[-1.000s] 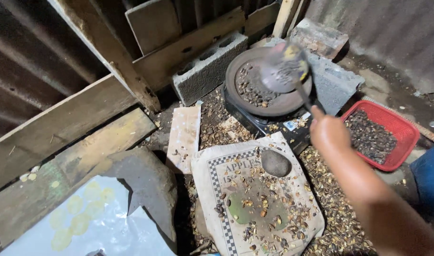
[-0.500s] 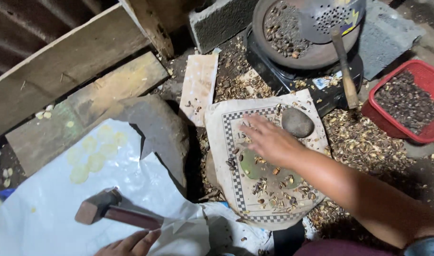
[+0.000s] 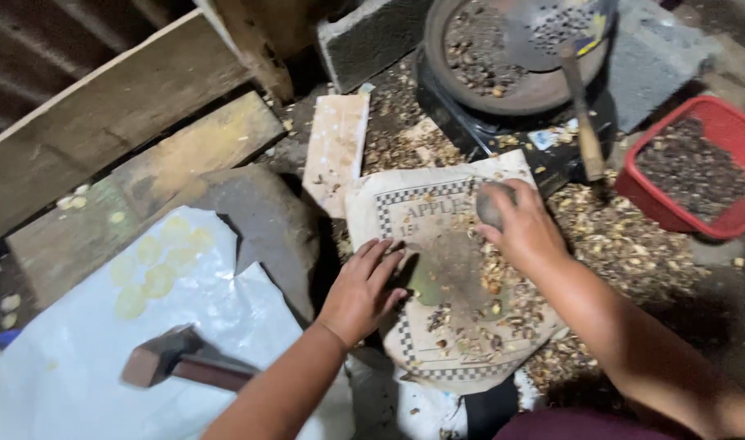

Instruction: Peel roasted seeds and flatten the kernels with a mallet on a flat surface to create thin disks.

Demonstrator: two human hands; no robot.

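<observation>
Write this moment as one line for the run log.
left hand: flat on printed sack | right hand: grasping grey stone | hammer: lying on white sheet | red basin: at right

Both forearms are bare from the elbow down to the fingers, with no sleeve, cuff or glove on either. The left hand (image 3: 362, 289) wears no ring, watch or band that can be seen, and its fingers are short with plain, unpainted nails. The right hand (image 3: 525, 228) is likewise unadorned at the wrist and knuckles, its nails too blurred to judge. Low at the bottom edge of the view, under the right forearm, a stretch of dark maroon cloth (image 3: 568, 425) shows, a garment worn on the lap or trunk; its cut cannot be told.
</observation>
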